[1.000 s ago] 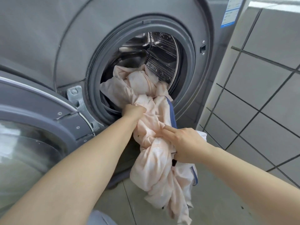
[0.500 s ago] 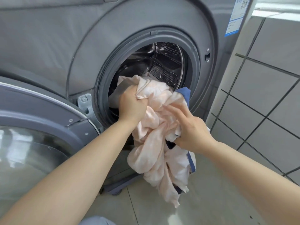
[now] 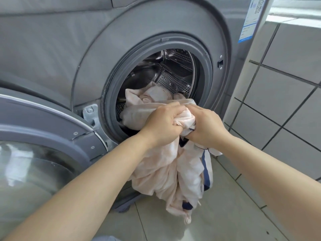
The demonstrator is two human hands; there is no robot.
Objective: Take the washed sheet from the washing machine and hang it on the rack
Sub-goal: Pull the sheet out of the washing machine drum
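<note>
Sheet (image 3: 161,167) bunched, fingers (image 3: 175,110) buried, rack unseen

The round mouth of the washing machine (image 3: 52,49) is blocked in its lower half by the bunched pink sheet (image 3: 156,108), which spills over the rubber rim (image 3: 111,108) and hangs toward the floor (image 3: 217,214). Above the sheet, the upper drum (image 3: 173,70) is open space. To my left, the open door (image 3: 43,136) juts out beside my forearm. A tiled wall (image 3: 286,84) closes in on the right.
</note>
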